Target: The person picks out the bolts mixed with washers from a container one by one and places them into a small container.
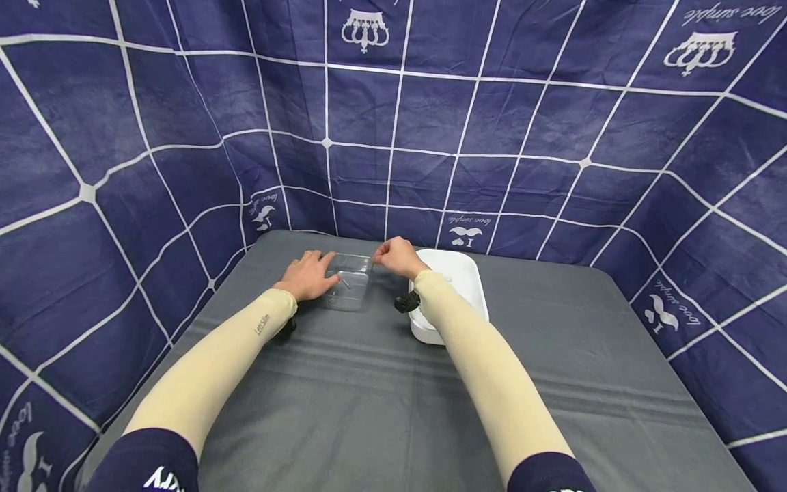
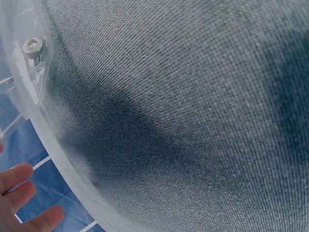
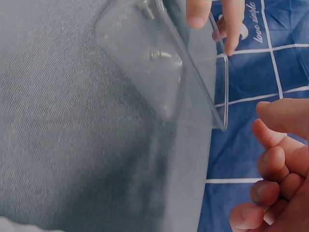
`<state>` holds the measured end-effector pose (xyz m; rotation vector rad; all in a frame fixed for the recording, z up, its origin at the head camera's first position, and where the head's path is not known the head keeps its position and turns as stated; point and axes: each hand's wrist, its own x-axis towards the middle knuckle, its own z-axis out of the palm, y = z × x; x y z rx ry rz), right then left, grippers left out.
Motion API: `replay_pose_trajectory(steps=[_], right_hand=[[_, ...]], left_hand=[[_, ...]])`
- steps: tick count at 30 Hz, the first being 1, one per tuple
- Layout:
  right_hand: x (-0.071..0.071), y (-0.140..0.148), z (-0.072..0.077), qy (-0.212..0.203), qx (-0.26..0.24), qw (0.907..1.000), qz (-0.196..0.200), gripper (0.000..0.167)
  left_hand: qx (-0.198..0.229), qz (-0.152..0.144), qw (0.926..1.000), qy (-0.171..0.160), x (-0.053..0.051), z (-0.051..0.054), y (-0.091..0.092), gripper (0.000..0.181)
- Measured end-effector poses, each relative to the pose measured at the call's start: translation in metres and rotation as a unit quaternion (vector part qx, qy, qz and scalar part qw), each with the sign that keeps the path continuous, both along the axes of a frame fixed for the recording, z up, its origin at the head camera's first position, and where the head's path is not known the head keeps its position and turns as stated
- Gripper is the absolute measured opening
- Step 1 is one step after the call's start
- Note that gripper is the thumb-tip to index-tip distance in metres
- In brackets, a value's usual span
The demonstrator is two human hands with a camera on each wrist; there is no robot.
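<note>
A clear plastic box stands on the grey-covered table, and a few small metal screws lie in it. My left hand rests against the box's left side, its fingers spread; in the left wrist view those fingers look loosely straight. By the box's far right corner hovers my right hand. Its fingers are loosely curled, with the thumb near the index fingertip and nothing visible between them. Another screw view, close up, shows a socket-type bolt head through the clear plastic.
Just right of the box is a white tray, partly covered by my right forearm. A blue curtain with white grid lines rises behind the grey tabletop and along both sides. A black wrist camera overhangs the tray's left edge.
</note>
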<state>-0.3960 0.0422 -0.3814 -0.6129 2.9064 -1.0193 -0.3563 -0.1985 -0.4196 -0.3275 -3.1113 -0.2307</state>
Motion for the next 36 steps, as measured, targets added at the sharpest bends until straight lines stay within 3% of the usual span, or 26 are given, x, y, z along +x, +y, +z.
replay_pose_trajectory(steps=[24,36], right_hand=[[0.005,0.065,0.001,0.001,-0.027,0.9993,-0.026,0.015],[0.007,0.09,-0.001,-0.018,-0.03,0.9983,-0.046,0.018]], left_hand=[[-0.005,-0.015,0.9998,0.013,-0.004,-0.001,-0.001,0.069],[0.0,-0.031,0.9991,0.029,-0.006,0.008,0.014,0.067]])
